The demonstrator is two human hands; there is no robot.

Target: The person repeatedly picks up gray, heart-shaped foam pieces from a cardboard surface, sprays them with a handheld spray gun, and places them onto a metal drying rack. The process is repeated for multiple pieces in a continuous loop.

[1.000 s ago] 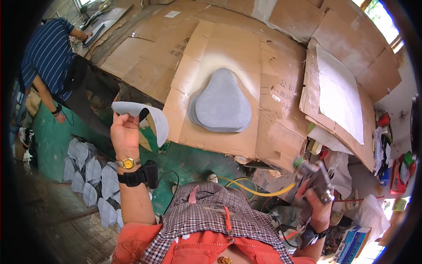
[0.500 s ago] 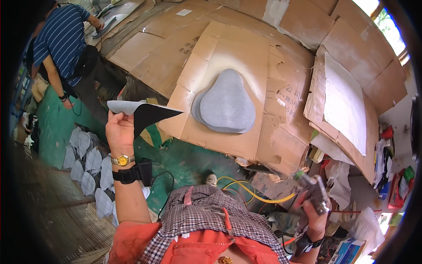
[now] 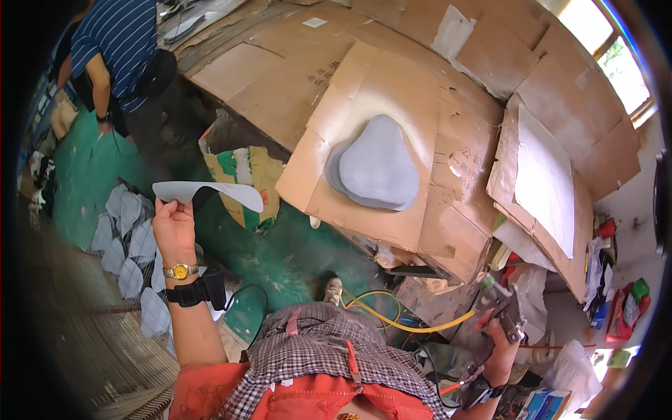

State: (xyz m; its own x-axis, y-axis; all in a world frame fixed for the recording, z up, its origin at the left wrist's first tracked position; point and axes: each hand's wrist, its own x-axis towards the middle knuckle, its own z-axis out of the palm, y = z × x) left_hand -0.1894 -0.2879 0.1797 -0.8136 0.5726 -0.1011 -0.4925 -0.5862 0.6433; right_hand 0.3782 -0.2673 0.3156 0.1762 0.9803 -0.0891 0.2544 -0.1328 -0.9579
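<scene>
A spray gun [image 3: 498, 308] is gripped low in the right hand [image 3: 500, 353]. A grey curved sheet [image 3: 210, 191] is pinched in the raised left hand [image 3: 173, 229]. Farther off, a grey pear-shaped stack [image 3: 378, 168] lies on cardboard [image 3: 350, 91].

The person is wearing an orange apron with straps over a brown-and-white checked shirt, forearms left bare. The left hand [image 3: 173, 227] is carrying a gold wristwatch [image 3: 180, 271] with a black band [image 3: 198, 290] just nearer, and the right hand [image 3: 501, 353] is wearing a dark watch [image 3: 478, 389] at its wrist
</scene>
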